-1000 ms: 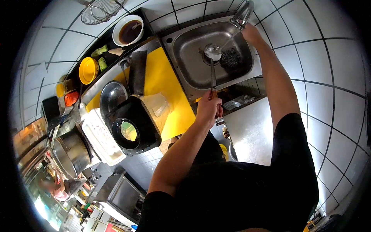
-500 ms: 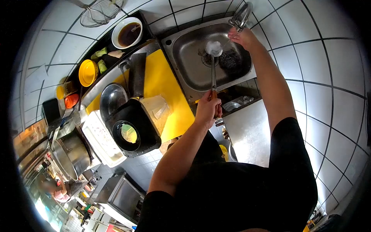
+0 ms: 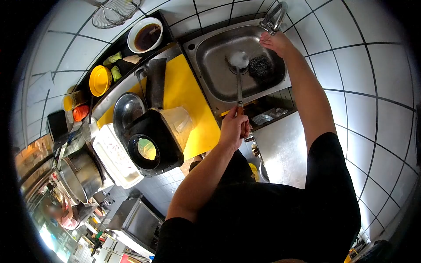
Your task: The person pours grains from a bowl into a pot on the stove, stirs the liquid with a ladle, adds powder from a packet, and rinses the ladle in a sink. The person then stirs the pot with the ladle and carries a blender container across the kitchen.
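Observation:
In the head view, my left hand (image 3: 234, 128) is closed around the brown handle of a metal ladle (image 3: 239, 85). The ladle's bowl, white with water or foam, is low over the drain side of the steel sink (image 3: 206, 74). My right hand (image 3: 276, 44) is at the sink's far right corner, just below the curved metal faucet (image 3: 274, 19). Its fingers are stretched out and slightly apart; whether they touch the faucet is unclear. A thin stream seems to run from there toward the ladle. A dark wiry scouring pad (image 3: 260, 67) lies on the sink floor.
Left of the sink lies a yellow cutting board (image 3: 204, 133) with a cleaver (image 3: 156, 83) and a black container (image 3: 169, 151) on it. Behind stand a white bowl of brown liquid (image 3: 145, 37) and a yellow bowl (image 3: 100, 80). Another person (image 3: 68, 219) is far off at lower left.
My left hand and the ladle have shifted slightly left and toward me, the ladle's bowl now closer to the drain. My right hand stays by the faucet.

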{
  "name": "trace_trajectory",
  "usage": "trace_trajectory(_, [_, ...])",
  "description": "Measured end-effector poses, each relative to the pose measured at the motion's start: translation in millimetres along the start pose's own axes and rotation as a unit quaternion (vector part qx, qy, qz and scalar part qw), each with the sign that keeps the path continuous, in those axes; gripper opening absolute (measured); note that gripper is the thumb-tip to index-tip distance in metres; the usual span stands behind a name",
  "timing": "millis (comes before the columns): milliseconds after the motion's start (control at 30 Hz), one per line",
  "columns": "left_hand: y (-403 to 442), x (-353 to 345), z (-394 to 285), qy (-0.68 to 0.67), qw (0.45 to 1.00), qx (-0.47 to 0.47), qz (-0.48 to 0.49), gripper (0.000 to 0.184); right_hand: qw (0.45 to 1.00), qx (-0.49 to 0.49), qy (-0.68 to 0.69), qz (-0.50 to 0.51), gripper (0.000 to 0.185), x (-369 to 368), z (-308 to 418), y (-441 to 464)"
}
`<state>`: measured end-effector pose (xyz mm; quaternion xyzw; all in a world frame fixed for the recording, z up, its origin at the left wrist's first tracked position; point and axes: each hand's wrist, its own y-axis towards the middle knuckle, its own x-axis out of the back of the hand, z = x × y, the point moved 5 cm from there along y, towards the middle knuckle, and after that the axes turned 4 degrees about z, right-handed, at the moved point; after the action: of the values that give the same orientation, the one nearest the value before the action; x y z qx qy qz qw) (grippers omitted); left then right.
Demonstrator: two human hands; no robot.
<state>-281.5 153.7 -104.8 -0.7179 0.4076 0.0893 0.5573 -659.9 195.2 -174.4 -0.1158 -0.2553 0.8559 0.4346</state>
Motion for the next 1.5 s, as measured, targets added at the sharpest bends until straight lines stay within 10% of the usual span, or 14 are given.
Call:
trace_trajectory(433, [1.9, -8.4, -7.0, -0.047, 0.998, 0.016, 0.043, 0.012, 1.000, -0.021, 0.005, 0.012, 0.034, 2.2, -2.6, -5.4])
trace_trajectory(633, [-5.9, -6.2, -9.3, 0.194, 0.980, -0.032, -0.015, 0.024, 1.000, -0.018, 0.010, 0.017, 0.032, 0.7, -7.2, -6.1])
trace_trajectory(733, [-13.7, -4.6, -21.0, 0.411, 0.909, 0.013, -0.064, 0.058, 0.999, -0.021, 0.030, 0.027, 0.034, -4.4, -4.9, -9.0])
trace_trajectory(833, [-0.3, 20.2, -9.9, 0.640, 0.734, -0.188, -0.127, 0.068, 0.999, -0.015, 0.013, 0.025, 0.038, -10.4, -0.8, -13.4])
trace_trajectory(933, [-15.8, 14.7, -16.8, 0.714, 0.661, -0.172, -0.153, 0.068, 0.999, -0.004, 0.015, 0.030, 0.043, -12.5, -1.6, -11.8])
trace_trajectory(1033, [-13.5, 11.8, -20.6, 0.637, 0.683, -0.330, -0.136, 0.065, 0.999, -0.020, 0.023, 0.029, 0.043, -14.1, -0.3, -11.7])
trace_trajectory(1100, [-10.2, 7.3, -23.7, 0.418, 0.895, -0.141, -0.068, 0.055, 0.999, -0.022, 0.033, 0.033, 0.039, -17.0, 1.4, -14.6])
trace_trajectory(1167, [-9.3, 1.3, -20.7, 0.197, 0.980, -0.033, 0.000, 0.045, 0.997, -0.026, 0.053, 0.041, 0.044, -19.0, 1.3, -15.3])
trace_trajectory(1500, [-7.9, 10.1, -4.7, -0.065, 0.993, -0.014, 0.095, 0.024, 0.998, -0.066, 0.008, 0.001, 0.037, -1.0, -0.2, -16.5])
